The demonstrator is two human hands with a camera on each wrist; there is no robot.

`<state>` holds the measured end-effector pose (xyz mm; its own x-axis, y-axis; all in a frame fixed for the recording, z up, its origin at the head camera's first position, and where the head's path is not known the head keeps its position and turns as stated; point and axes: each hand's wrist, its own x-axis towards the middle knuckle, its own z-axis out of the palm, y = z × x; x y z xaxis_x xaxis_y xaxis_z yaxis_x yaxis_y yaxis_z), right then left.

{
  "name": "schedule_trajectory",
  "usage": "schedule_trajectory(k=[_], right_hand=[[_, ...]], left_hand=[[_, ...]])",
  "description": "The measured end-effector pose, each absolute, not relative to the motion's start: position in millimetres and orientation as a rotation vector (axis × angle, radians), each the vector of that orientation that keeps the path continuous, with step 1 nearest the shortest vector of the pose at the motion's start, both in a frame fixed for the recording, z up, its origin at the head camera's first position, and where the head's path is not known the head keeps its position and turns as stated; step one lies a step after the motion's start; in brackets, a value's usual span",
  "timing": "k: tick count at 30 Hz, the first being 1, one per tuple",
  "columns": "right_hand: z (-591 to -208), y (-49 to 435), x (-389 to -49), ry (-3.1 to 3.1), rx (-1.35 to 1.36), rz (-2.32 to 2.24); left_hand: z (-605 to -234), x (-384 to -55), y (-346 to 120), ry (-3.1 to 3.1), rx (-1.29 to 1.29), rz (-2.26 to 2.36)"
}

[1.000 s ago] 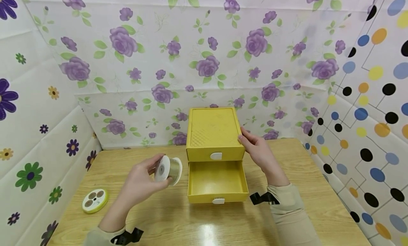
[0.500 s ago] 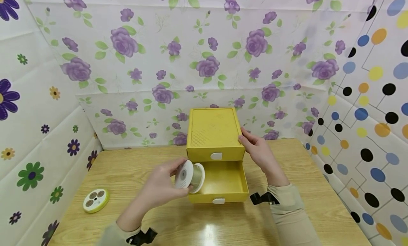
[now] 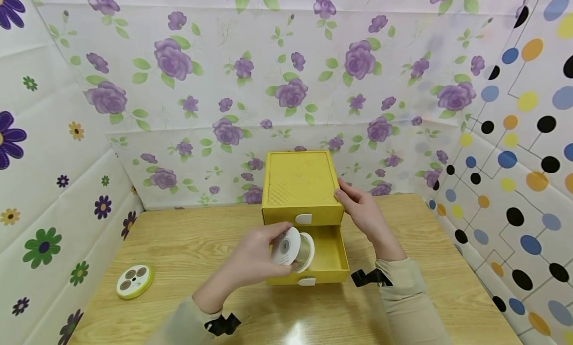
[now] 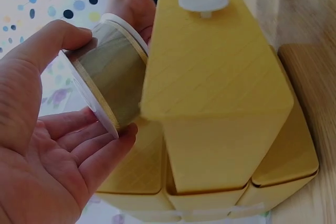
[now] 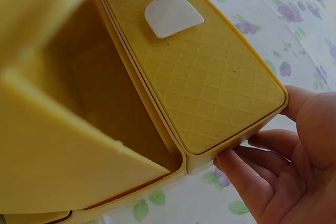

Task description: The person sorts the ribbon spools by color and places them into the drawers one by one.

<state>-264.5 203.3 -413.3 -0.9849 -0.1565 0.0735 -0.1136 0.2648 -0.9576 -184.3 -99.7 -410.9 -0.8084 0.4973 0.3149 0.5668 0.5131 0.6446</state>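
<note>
A spool of olive-gold ribbon (image 3: 303, 253) with white end discs is pinched between the thumb and fingers of my left hand (image 3: 257, 258). In the head view it overlaps the pulled-out drawer (image 3: 329, 248) of a yellow drawer cabinet (image 3: 300, 178). The left wrist view has the ribbon spool (image 4: 113, 72) right beside the drawer's side wall (image 4: 215, 150). My right hand (image 3: 362, 208) holds the cabinet's upper right side, thumb on the top edge. In the right wrist view, the fingers of my right hand (image 5: 278, 166) lie along the side of the upper drawer section (image 5: 210, 82).
A flat yellow-rimmed spool with a white face (image 3: 134, 281) lies on the wooden table (image 3: 192, 305) at the left. The upper drawer is closed, with a white pull tab (image 3: 303, 218). Flowered sheeting (image 3: 224, 86) stands right behind the cabinet.
My left hand has moved right with the ribbon spool, from beside the cabinet to over the pulled-out drawer. The right hand and cabinet have stayed in place.
</note>
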Motion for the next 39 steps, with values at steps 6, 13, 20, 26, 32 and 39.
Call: schedule_trajectory(k=[6, 13, 20, 26, 32, 39], right_hand=[[-414, 204, -265, 2.458, -0.249, -1.866], [-414, 203, -266, 2.449, -0.246, -1.872], [-415, 204, -268, 2.452, -0.248, -1.869], [-415, 204, -267, 2.466, -0.245, -1.865], [-416, 204, -267, 2.454, -0.251, -1.877], [-417, 204, -267, 2.451, -0.253, -1.886]], left_hand=[[-415, -189, -91, -2.664, -0.941, -1.201], [-418, -194, -87, -2.694, -0.921, -1.044], [-419, -201, -89, -2.709, -1.053, -0.908], [-421, -212, -90, -2.779, -1.229, -0.779], [-423, -227, -89, -2.796, -1.412, -0.787], [-419, -240, -88, -2.815, -1.612, -0.751]])
